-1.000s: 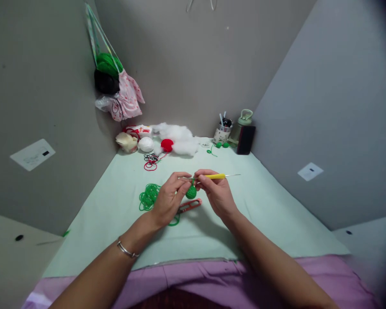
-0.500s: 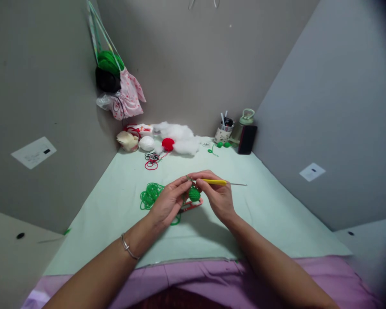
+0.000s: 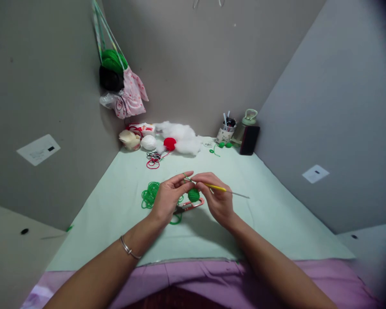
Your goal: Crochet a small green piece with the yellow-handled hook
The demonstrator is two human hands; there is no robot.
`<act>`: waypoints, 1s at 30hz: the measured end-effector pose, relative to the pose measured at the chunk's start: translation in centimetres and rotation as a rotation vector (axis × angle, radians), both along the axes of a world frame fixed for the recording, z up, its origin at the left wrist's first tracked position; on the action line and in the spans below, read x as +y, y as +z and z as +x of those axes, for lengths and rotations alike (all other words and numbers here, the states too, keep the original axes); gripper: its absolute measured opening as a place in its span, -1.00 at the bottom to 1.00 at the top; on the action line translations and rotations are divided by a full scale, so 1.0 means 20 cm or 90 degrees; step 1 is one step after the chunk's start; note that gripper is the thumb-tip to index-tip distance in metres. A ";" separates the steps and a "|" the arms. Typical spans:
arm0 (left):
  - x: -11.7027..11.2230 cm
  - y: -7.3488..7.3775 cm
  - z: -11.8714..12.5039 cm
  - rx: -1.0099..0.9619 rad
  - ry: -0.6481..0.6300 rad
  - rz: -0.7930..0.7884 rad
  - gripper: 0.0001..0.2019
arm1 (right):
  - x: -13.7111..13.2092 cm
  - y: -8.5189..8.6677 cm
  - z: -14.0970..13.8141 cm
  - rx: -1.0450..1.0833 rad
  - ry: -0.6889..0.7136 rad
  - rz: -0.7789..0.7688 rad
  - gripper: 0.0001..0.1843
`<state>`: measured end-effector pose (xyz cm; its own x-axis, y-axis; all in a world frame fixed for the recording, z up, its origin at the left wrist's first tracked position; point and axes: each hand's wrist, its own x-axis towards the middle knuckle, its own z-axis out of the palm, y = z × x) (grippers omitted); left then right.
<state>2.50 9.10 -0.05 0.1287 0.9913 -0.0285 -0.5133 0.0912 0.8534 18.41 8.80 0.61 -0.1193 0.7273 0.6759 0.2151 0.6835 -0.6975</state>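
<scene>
My left hand [image 3: 167, 199] pinches a strand of green yarn just above a small green crocheted ball [image 3: 193, 195], which hangs between both hands. My right hand [image 3: 217, 197] is closed on a yellow-handled crochet hook [image 3: 217, 187] whose metal shaft points right and slightly down. A loose pile of green yarn [image 3: 150, 195] lies on the pale green cloth left of my left hand. Pink-handled scissors [image 3: 189, 206] rest on the cloth under the ball.
At the back of the pale green cloth [image 3: 276, 223] lie white stuffing [image 3: 183, 137], a red ball [image 3: 169, 143], a white ball [image 3: 148, 142], tangled red thread [image 3: 152, 161], a cup of pens [image 3: 225, 133], a green bottle [image 3: 244, 124] and a dark case [image 3: 249, 140]. A bag [image 3: 119, 86] hangs on the left wall.
The hook's free end has dropped, going from level to slanting down to the right. The green ball sits slightly lower and further right between my hands.
</scene>
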 end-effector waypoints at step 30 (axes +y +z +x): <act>0.03 0.08 -0.10 0.000 -0.151 -0.045 -0.69 | 0.02 0.06 0.06 0.145 0.039 -0.120 -0.82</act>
<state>0.53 9.68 1.47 0.3577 0.9288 -0.0972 -0.4705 0.2691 0.8403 19.64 9.20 1.77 -0.0270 0.8384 0.5443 0.0010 0.5445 -0.8387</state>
